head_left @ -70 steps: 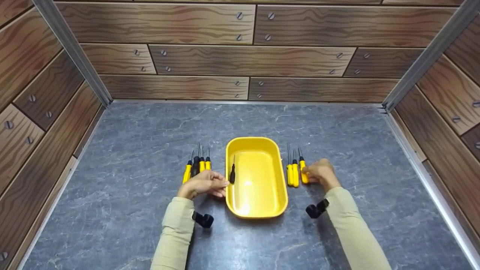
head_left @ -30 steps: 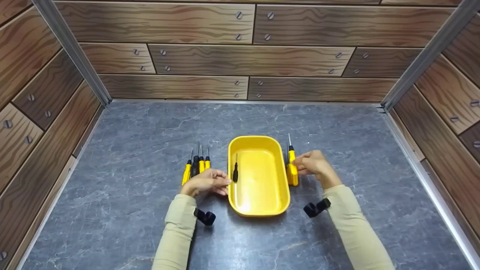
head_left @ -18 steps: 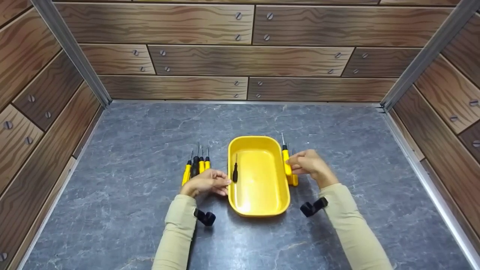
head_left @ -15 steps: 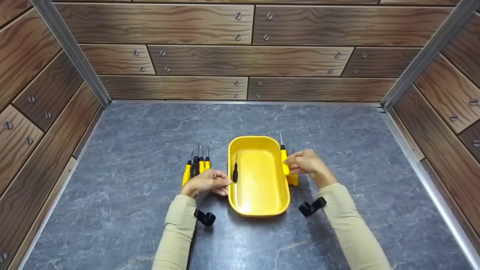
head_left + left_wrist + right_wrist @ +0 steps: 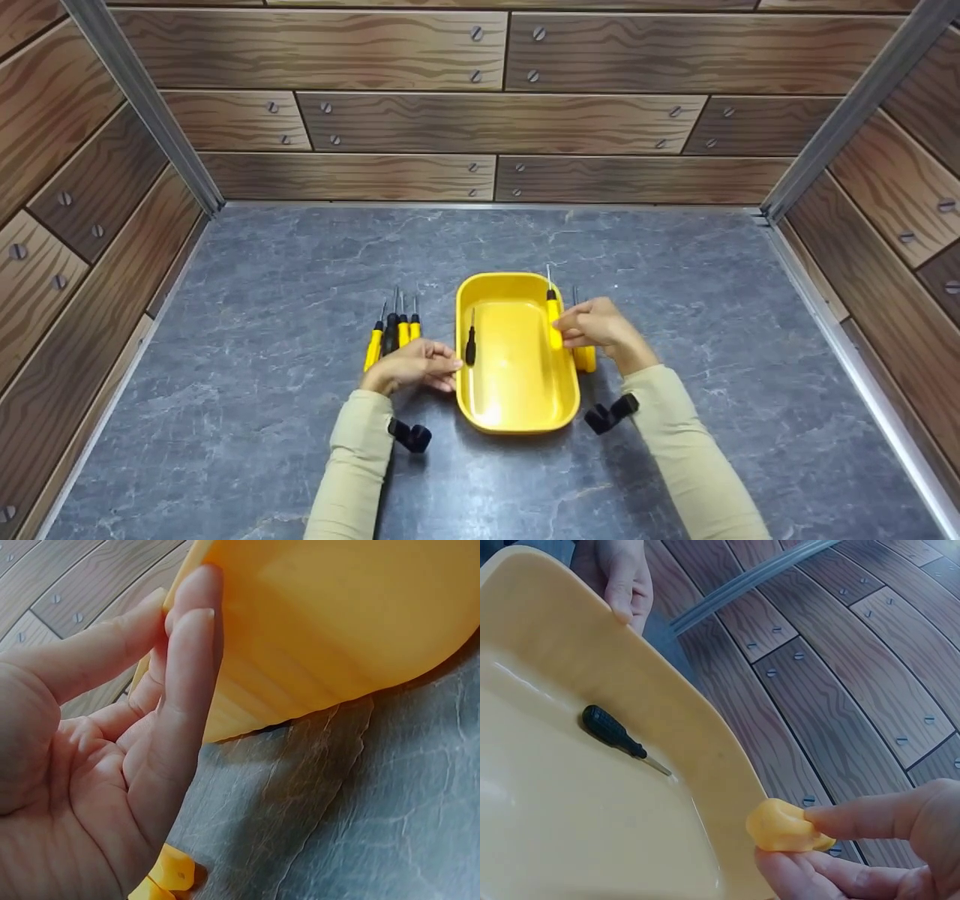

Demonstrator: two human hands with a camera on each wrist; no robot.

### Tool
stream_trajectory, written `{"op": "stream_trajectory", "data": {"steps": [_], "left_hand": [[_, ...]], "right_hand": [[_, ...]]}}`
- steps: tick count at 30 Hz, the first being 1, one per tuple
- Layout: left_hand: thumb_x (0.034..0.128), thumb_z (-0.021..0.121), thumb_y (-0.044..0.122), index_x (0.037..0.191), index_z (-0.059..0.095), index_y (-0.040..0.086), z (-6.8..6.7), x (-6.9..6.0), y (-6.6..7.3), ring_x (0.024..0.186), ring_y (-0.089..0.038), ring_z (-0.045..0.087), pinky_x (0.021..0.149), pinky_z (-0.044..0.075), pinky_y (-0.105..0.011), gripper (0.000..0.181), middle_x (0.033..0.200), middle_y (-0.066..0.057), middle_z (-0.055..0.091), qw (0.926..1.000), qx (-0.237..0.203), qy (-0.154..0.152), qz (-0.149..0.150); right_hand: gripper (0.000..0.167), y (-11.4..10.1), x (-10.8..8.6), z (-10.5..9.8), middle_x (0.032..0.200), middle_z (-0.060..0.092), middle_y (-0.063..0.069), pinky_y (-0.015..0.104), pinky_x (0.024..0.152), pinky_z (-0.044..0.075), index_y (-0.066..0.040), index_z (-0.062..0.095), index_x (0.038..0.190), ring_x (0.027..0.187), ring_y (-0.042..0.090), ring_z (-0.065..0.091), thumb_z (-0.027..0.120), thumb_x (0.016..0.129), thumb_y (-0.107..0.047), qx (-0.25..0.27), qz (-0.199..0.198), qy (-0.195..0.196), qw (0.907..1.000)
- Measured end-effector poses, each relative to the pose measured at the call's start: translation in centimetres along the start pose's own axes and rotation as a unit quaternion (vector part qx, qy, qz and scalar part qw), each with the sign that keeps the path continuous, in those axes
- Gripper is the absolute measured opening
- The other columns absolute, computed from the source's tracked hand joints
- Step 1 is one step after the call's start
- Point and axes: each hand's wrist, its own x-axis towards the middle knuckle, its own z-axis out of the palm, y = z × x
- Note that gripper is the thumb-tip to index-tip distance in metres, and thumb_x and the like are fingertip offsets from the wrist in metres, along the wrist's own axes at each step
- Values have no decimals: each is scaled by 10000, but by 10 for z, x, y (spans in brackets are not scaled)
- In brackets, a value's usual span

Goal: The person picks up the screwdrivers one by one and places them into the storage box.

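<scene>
My right hand pinches a yellow-handled screwdriver by its handle, over the right side of a yellow tray. Its blade points away from me. In the right wrist view, the handle's end sits between thumb and fingers. My left hand holds the tray's left rim, its thumb at the edge and fingers against the outer wall, as the left wrist view shows. Inside the tray, along the left wall, lies a small black screwdriver.
Left of the tray, several screwdrivers with yellow or black handles lie in a row, partly behind my left hand. More yellow-handled screwdrivers lie right of the tray, partly hidden by my right hand. Wood-patterned walls enclose the grey marbled table.
My right hand has picked up the rightmost screwdriver from the right-hand row and carried it left over the tray. The tray shifted slightly right earlier; my left hand stays at its rim.
</scene>
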Motion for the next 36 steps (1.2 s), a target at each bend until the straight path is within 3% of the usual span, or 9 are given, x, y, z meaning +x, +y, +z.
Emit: {"op": "stream_trajectory", "data": {"steps": [9, 26, 36], "left_hand": [[931, 593, 80, 1069, 593, -76, 0, 0, 0, 660, -81, 675, 665, 611, -200, 208, 744, 23, 685, 10000, 18, 29, 25], [932, 601, 99, 1112, 563, -108, 0, 0, 0, 673, -84, 677, 685, 614, -207, 277, 755, 21, 684, 10000, -17, -18, -2], [937, 587, 80, 1112, 571, -108, 0, 0, -1, 668, -81, 682, 672, 610, -196, 257, 759, 22, 686, 10000, -43, -1, -6]], "right_hand": [[348, -1, 4, 11, 766, 663, 18, 193, 654, 615, 144, 579, 1178, 643, 60, 656, 618, 881, -32, 19, -101, -36, 9999], [348, -3, 9, 25, 843, 660, 61, 218, 675, 624, 165, 554, 1186, 664, 82, 665, 610, 888, -6, 247, -187, -106, 9995], [360, -4, 12, 33, 919, 672, 101, 239, 699, 628, 150, 562, 1204, 684, 97, 674, 611, 878, 6, 233, -78, -96, 9997]]}}
